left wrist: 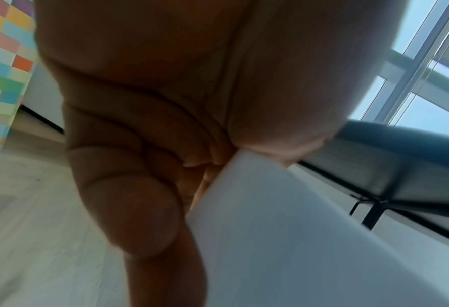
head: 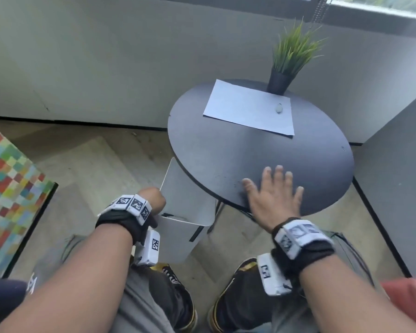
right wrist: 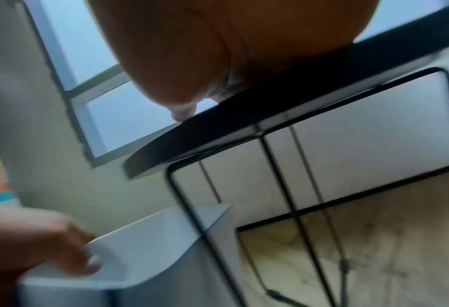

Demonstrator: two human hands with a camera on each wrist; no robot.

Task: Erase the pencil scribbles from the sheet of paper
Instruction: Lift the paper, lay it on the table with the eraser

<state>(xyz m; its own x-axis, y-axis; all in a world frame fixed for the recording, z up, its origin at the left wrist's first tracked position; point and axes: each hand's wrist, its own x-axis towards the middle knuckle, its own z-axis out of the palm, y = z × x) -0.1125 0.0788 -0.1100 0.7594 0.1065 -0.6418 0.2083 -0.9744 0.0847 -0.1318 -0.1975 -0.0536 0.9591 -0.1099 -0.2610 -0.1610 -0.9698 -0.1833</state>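
A white sheet of paper [head: 247, 109] lies on the far side of a round dark table [head: 226, 152]; no scribbles can be made out on it. A small grey eraser [head: 279, 108] rests near the sheet's right end. My right hand [head: 274, 188] lies flat on the table's near edge, fingers spread, well short of the paper; the right wrist view shows its palm [right wrist: 192, 52] on the table rim [right wrist: 270, 103]. Lower left, my left hand [head: 154, 200] grips the rim of a white bin [head: 185, 227] that stands partly under the table. Thumb and fingers [left wrist: 144, 166] pinch the bin wall [left wrist: 283, 238].
A potted green plant [head: 291, 56] stands behind the paper at the table's far edge. Thin black wire legs [right wrist: 283, 187] hold the table up. A colourful chequered panel [head: 10, 183] is at the left, a grey partition [head: 394, 188] at the right. My shoes are below.
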